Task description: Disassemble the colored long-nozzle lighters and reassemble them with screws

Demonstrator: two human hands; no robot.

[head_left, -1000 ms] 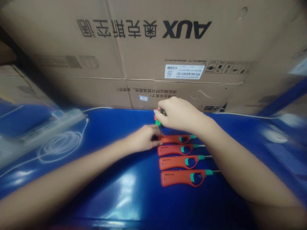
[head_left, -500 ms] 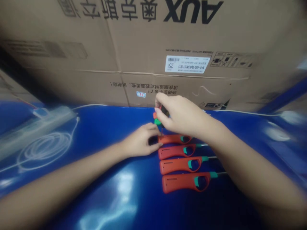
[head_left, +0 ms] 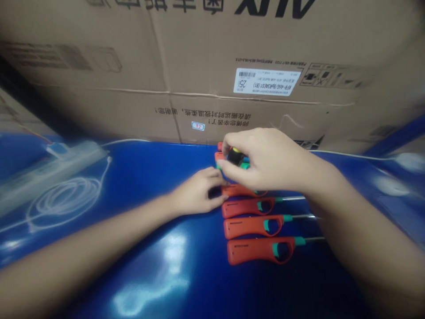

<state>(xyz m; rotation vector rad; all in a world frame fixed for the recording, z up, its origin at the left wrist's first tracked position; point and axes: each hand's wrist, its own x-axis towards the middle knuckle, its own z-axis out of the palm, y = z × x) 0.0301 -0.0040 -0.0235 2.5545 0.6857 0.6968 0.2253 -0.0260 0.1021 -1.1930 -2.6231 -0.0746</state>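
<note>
Several orange lighters (head_left: 244,208); left hand (head_left: 199,192) pinching one; right hand (head_left: 272,159) gripping black handle (head_left: 235,157); carton (head_left: 199,57) bounds far edge of table (head_left: 199,257)

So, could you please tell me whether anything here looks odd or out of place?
The carton behind the lighters looks odd: its printing and label are upside down, suggesting it stands inverted. I see no spill.
</note>
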